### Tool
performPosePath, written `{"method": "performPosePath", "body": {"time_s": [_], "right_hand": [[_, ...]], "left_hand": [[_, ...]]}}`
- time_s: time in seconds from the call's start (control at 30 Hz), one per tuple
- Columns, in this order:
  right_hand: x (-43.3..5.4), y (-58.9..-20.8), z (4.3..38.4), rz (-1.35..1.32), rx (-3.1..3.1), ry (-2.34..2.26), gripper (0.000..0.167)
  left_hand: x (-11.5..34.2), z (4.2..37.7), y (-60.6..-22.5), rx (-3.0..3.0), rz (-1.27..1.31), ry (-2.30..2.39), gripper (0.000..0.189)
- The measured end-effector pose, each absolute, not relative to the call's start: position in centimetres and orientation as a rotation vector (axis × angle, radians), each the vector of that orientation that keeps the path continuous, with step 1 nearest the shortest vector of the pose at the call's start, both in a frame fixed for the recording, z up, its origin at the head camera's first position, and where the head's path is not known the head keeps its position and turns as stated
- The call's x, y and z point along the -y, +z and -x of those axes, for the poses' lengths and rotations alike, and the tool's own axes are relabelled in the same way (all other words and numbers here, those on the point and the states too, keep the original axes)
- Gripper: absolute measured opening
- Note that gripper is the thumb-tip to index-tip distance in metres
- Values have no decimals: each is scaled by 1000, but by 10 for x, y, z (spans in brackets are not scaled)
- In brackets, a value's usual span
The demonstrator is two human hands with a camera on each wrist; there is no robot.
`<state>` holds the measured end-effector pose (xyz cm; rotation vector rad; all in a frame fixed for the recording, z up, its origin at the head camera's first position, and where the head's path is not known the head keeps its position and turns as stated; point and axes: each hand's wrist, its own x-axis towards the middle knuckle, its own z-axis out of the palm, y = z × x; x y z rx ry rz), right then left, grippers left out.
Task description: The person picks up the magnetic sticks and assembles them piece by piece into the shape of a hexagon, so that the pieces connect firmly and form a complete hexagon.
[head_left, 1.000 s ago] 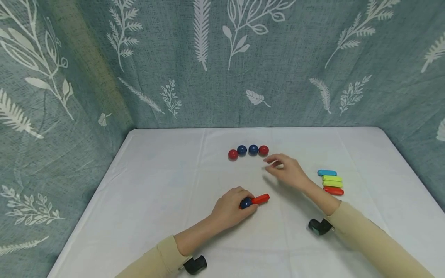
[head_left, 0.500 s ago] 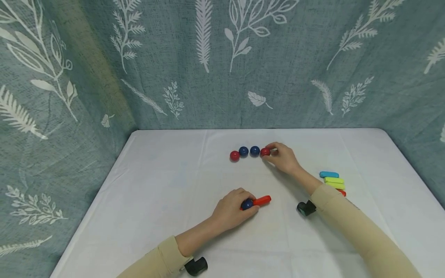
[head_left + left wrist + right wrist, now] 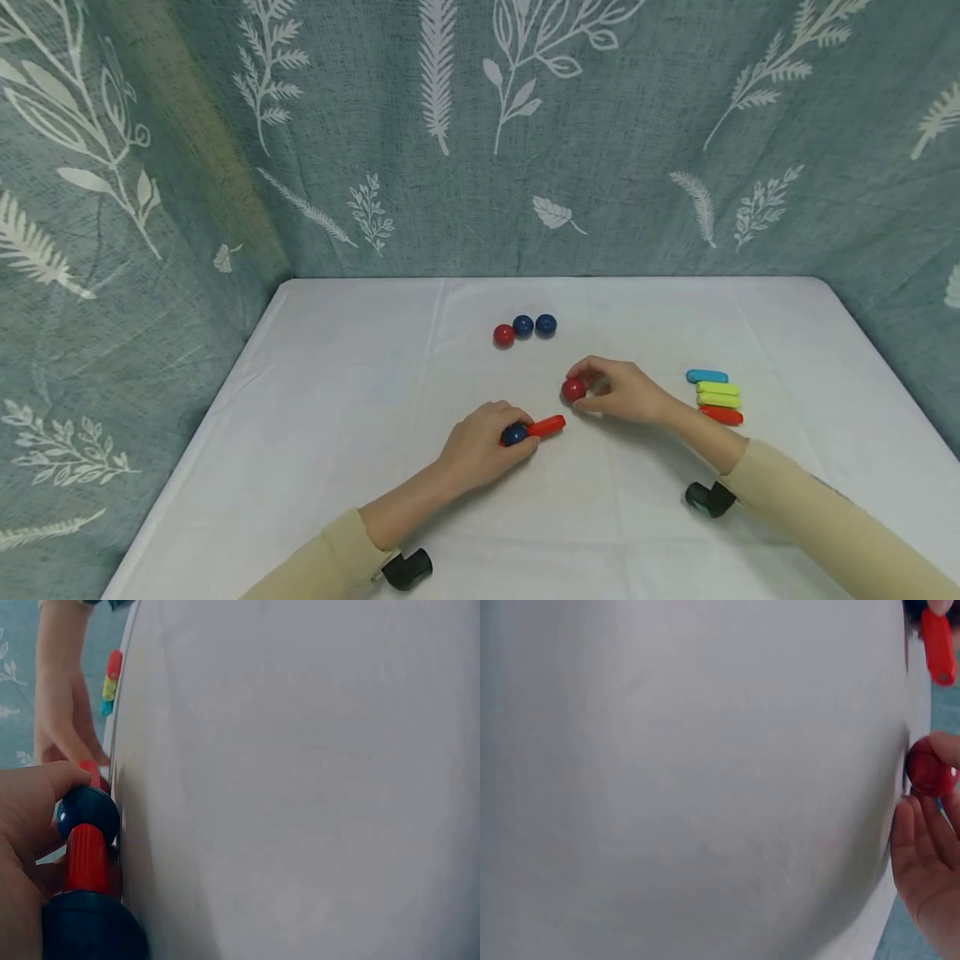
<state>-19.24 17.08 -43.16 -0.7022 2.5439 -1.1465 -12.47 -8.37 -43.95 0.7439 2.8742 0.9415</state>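
Observation:
My left hand (image 3: 483,446) grips a joined piece made of blue balls and red rods. In the left wrist view a blue ball (image 3: 91,930), a ribbed red rod (image 3: 87,859) and a second blue ball (image 3: 88,810) line up. Beyond that ball a further red rod (image 3: 547,426) sticks out past the fingertips, toward the right hand. Between thumb and fingers my right hand (image 3: 622,390) pinches a red ball (image 3: 573,390), a short gap away from that rod's free end. The right wrist view shows the same red ball (image 3: 930,769) close over the cloth.
Toward the back, a red ball (image 3: 504,336) and two blue balls (image 3: 546,326) form a short row on the white table (image 3: 360,375). At right lie a blue rod (image 3: 707,376), two yellow-green rods (image 3: 718,394) and a red rod (image 3: 722,415). A patterned curtain (image 3: 465,200) hangs behind.
My right hand reached the rightmost red ball of the back row, took hold of it and brought it nearer. The left hand with its joined piece shifted slightly left.

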Motion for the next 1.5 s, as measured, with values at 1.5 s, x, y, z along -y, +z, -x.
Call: {"method": "performPosePath", "body": {"time_s": [1.5], "right_hand": [[-213, -427, 167, 710, -2680, -1147, 24]], "left_hand": [[37, 135, -439, -2930, -805, 741, 40]]}}
